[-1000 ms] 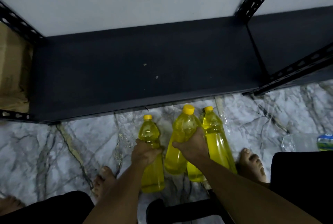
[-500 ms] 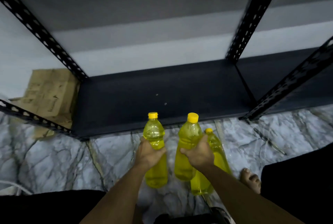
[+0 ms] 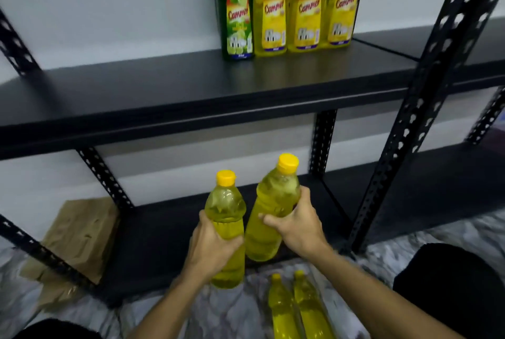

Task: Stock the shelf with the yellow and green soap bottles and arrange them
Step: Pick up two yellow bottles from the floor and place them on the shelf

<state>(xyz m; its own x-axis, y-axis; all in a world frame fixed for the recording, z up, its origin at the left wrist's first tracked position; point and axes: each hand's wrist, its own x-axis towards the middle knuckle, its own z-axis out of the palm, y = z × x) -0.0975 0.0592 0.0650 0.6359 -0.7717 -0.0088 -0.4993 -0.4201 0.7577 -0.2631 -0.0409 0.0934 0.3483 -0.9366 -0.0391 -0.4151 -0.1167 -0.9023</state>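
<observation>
We hold two yellow bottles lifted clear of the floor | left hand (image 3: 211, 247) grips one (image 3: 227, 218), right hand (image 3: 296, 225) the other (image 3: 273, 210) | upper shelf (image 3: 191, 84) now in view above our fingers, probably their destination | two more (image 3: 296, 308) wait below our wrists.

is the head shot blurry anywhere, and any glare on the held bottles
Head view: black perforated shelf uprights and frame edges smear with motion blur; the two unlabelled yellow plastic bottles, in the left hand and right hand, stay fairly sharp with soft highlights near their shoulders.
</observation>
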